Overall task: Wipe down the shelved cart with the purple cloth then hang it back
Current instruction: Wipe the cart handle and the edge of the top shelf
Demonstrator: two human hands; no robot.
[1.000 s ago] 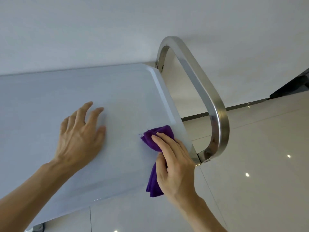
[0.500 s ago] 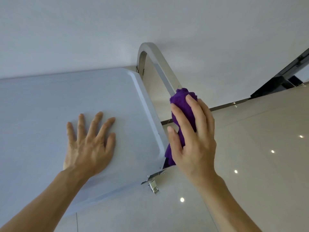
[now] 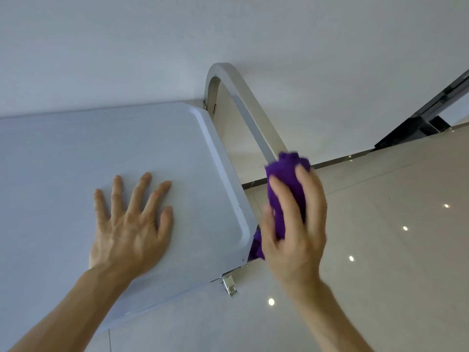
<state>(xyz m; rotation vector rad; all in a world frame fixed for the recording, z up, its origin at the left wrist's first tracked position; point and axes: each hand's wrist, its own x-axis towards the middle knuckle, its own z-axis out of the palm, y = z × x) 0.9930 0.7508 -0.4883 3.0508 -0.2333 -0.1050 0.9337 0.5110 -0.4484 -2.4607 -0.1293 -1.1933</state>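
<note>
So nearest the camera you've got both forearms reaching in from the bottom edge. The left hand [image 3: 129, 224] lies flat on the cart's top shelf [image 3: 76, 153], palm down, fingers spread wide, holding nothing. The right hand [image 3: 294, 224] is just off the shelf's right edge, fingers curled tight around the purple cloth [image 3: 286, 179], which is bunched up in the grip. A puff of the cloth pokes out above the fingertips and another bit hangs out below the palm, right beside the shelf's near right corner. The hand and cloth look a little blurry.

Under that same corner there's a small shiny metal bracket [image 3: 229, 284] sticking out.

The shelf itself is a pale blue-grey panel with a shallow raised lip around the edge. Past it, the cart's brushed steel handle [image 3: 243, 102] loops up from the far right corner and runs down toward the cloth, which is wrapped on it where the hand grips. Beyond that is glossy beige tile floor [image 3: 393, 224] with light spots, a plain white wall [image 3: 228, 34], and something dark at the far right edge I can't make out.
</note>
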